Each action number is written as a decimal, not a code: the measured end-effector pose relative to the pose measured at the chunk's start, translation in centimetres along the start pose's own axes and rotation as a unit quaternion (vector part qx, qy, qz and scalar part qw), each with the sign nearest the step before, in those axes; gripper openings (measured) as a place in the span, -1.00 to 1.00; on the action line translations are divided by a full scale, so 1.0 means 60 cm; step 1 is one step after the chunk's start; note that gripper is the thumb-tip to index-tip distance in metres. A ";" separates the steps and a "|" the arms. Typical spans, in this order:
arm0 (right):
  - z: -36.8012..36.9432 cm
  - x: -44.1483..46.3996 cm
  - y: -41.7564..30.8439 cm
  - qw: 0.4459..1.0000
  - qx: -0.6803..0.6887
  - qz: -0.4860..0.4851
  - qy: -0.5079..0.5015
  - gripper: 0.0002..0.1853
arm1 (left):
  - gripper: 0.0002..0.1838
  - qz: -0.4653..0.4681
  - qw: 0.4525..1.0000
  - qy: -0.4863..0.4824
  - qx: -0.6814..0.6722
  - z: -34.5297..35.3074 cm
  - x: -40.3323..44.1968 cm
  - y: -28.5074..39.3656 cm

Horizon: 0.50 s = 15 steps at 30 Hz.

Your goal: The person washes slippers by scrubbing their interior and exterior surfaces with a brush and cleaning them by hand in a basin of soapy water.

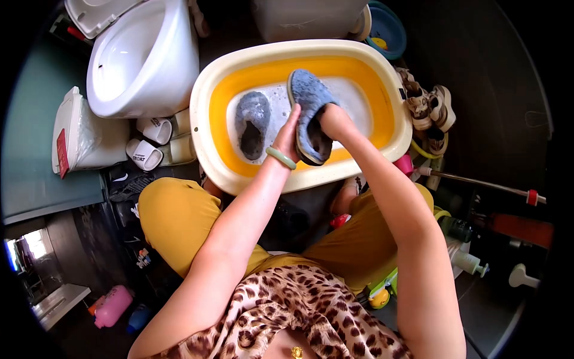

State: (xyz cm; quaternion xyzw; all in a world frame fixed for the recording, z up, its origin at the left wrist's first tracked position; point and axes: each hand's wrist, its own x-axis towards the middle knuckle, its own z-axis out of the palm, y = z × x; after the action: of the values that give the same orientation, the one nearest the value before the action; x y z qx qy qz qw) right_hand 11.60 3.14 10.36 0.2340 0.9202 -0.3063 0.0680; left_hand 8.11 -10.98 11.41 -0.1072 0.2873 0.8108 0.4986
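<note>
Over a cream and orange basin (pixel 388 140), a fuzzy grey-blue slipper (pixel 308 90) is held up, its toe pointing away from me. My left hand (pixel 287 136) grips its left side; a pale green bangle circles that wrist. My right hand (pixel 336 121) is at the slipper's right edge near the opening, and its fingertips are hidden inside or behind the fabric. A second grey slipper (pixel 253 122) lies in the basin at the left, with whitish foam on its toe and around it.
A white toilet (pixel 134 60) and a lidded bin (pixel 98 134) stand at the left, beside white slides (pixel 143 154). Several shoes (pixel 441 107) are stacked right of the basin. A blue bucket (pixel 391 30) sits at the back right, and a metal pole (pixel 478 181) extends at the right.
</note>
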 end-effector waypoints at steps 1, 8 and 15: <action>-0.011 -0.018 -0.023 0.999 0.033 0.018 -0.021 -0.66 | -0.41 0.009 0.999 -0.033 -0.018 -0.018 0.013 -0.003; -0.034 -0.137 -0.082 0.967 0.215 -0.007 -0.137 -0.62 | -0.47 0.078 0.994 -0.047 -0.063 -0.076 0.045 0.043; -0.015 -0.053 -0.036 0.998 -0.022 -0.063 0.005 -0.63 | -0.46 0.041 0.998 -0.012 -0.044 -0.044 0.025 0.014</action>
State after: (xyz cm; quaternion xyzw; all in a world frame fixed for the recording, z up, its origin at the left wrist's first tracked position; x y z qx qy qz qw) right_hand 13.39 0.93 13.07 0.1761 0.9400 -0.2882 0.0488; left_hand 6.36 -11.63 8.88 -0.1074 0.2490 0.8435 0.4636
